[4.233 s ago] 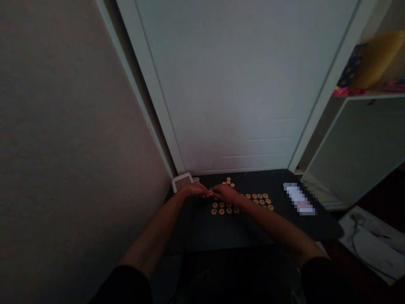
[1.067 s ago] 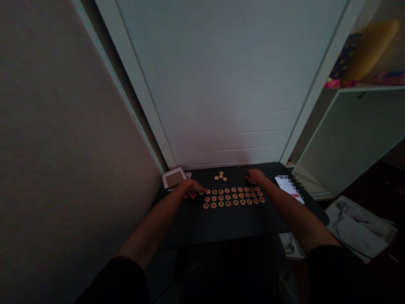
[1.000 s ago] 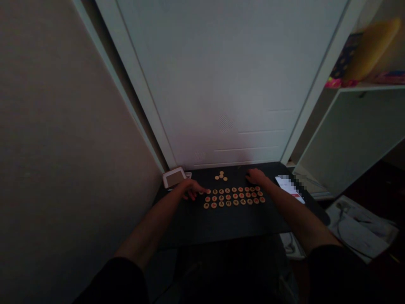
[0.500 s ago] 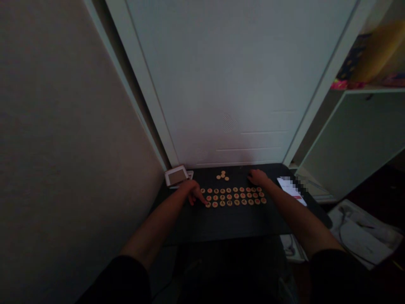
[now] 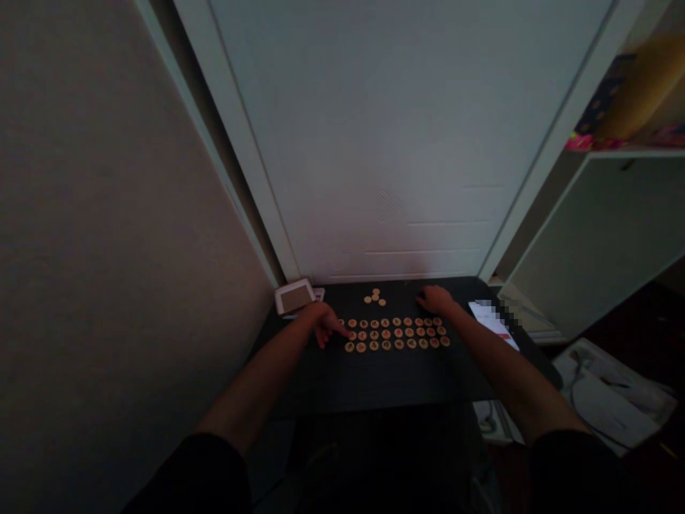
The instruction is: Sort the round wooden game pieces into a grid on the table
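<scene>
Round wooden xiangqi pieces (image 5: 386,333) with red and dark markings lie in three rows on a dark table (image 5: 374,382). My left hand (image 5: 327,325) is at the left end of the rows, its index finger stretched out and touching the leftmost piece of the middle row. Its other fingers hang loosely and hold nothing. Beyond the right end of the rows, my right hand (image 5: 436,300) rests on the tabletop with no piece seen in it. Its fingertips are dark and partly hidden. Several plain-faced pieces (image 5: 375,297) sit in a small cluster behind the rows.
A white-rimmed tray or box (image 5: 278,300) stands at the table's back left. On the right lies a white sheet or device (image 5: 489,321), partly blurred out. A white panel (image 5: 396,143) rises behind the table. Shelving (image 5: 636,155) and a pale bin-like thing (image 5: 615,400) are to the right.
My left index finger has gone from the leftmost piece of the front row to the leftmost one of the middle row. My right hand has stayed in nearly the same place.
</scene>
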{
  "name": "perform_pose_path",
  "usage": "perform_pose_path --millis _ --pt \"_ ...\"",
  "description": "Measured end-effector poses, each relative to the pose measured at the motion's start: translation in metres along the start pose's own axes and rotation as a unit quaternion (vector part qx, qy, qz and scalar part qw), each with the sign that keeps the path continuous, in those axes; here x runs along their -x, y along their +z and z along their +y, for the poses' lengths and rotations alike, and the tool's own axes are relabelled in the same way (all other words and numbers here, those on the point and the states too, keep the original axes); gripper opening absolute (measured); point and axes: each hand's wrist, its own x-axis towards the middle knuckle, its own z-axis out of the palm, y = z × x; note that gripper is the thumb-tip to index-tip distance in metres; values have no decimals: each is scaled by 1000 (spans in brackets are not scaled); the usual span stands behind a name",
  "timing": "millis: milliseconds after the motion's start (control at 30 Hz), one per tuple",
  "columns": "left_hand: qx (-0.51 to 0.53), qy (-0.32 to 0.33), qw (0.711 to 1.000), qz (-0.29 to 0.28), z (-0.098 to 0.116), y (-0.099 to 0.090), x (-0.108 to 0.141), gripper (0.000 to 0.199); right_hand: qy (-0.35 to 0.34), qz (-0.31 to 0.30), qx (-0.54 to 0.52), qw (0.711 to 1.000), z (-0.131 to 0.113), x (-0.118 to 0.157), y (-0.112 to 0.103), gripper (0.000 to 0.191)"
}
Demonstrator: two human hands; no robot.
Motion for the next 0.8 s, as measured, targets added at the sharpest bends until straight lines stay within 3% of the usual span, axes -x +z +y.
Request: perform_pose_path --millis 167,433,600,800 --pt "16 -14 1000 -9 0 -2 0 70 -56 38 -40 997 -16 -9 -4 46" --pt "19 -19 999 -27 -6 -6 -11 67 -230 45 -114 965 -79 -28 1 45" --pt "23 -10 999 -25 -9 -7 -14 71 -238 37 -86 967 -100 -37 7 62" --pt "53 -8 997 -54 -12 -11 -22 75 -231 21 -69 970 -104 -39 8 55"
